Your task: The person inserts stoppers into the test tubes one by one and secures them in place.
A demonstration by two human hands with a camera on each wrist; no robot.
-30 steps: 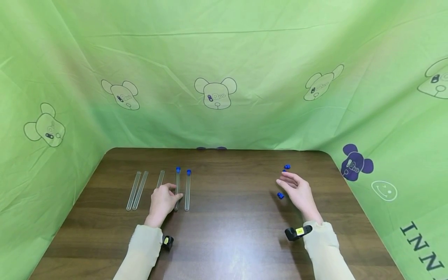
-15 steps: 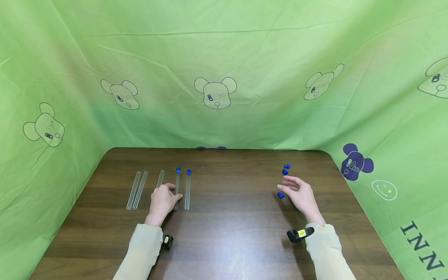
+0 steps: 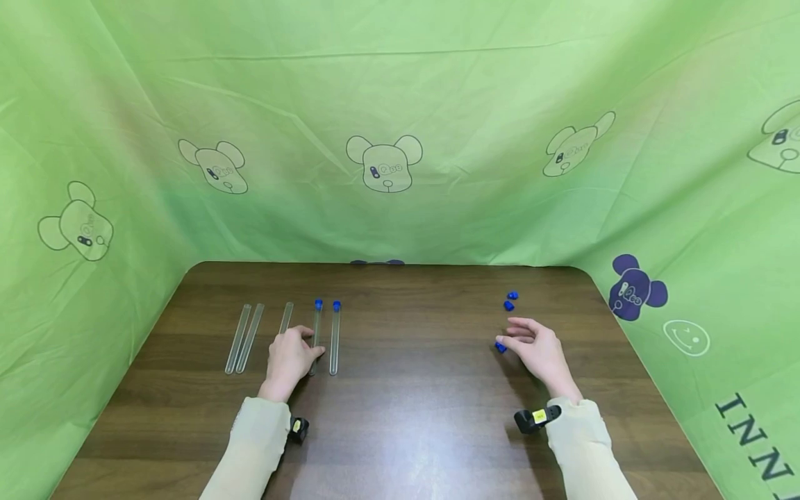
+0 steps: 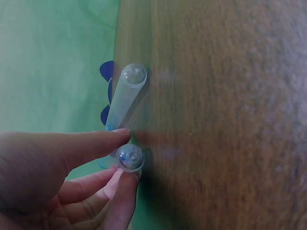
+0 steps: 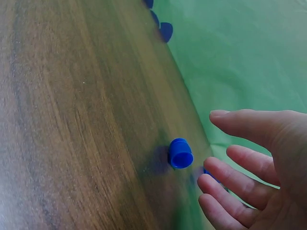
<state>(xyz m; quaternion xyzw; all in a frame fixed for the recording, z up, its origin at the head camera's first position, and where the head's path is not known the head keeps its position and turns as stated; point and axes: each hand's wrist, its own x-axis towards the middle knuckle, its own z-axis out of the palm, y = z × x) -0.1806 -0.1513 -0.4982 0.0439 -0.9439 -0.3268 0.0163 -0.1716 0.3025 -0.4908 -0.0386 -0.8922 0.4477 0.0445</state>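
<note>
My left hand point(image 3: 291, 357) pinches a glass test tube point(image 3: 317, 323) between thumb and fingers. A blue cap point(image 3: 319, 304) sits on its far end, and in the left wrist view its rounded bottom point(image 4: 130, 158) faces the camera. Just to the right lies another capped test tube point(image 3: 335, 344). On the other side of the table, my right hand point(image 3: 539, 349) hovers with its fingers spread over a loose blue cap point(image 3: 501, 347). The right wrist view has that cap point(image 5: 180, 154) lying on its side, apart from the fingertips.
Two uncapped test tubes point(image 3: 237, 340) lie side by side at the left. A third uncapped tube point(image 3: 287, 318) is partly hidden by my left hand. Two more blue caps point(image 3: 509, 305) lie farther back on the right. Green cloth point(image 3: 387, 229) surrounds the wooden table point(image 3: 412, 417).
My right hand has drawn back slightly towards me, from beside the two far caps to the nearer one. The left hand keeps its pinch on the test tube and has barely moved.
</note>
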